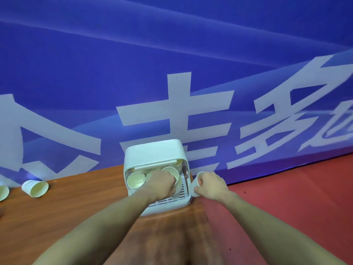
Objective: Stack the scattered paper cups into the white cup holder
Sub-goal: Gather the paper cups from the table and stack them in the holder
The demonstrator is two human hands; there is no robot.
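Two bare hands reach forward over a wooden table (57,217). At centre stands the white cup holder (154,152), a rounded box with its front open and a slatted tray at its base, set at the table's far right corner. Inside it sit several paper cups, mouths facing the viewer, among them a cup at the left (135,181).

The left hand (162,185) is inside the holder's opening, fingers curled round a held cup (171,172) at the hand's 1 o'clock. The right hand (211,186) is just outside the holder, at its 3 o'clock, gripping another white cup (198,176) by the side.

At 9 o'clock from the holder, well apart, a loose cup (35,188) lies on its side; a second cup (3,192) is cut off by the left edge. Behind hangs a blue banner (172,54) with large white characters. Red floor (286,197) lies at 4 o'clock.
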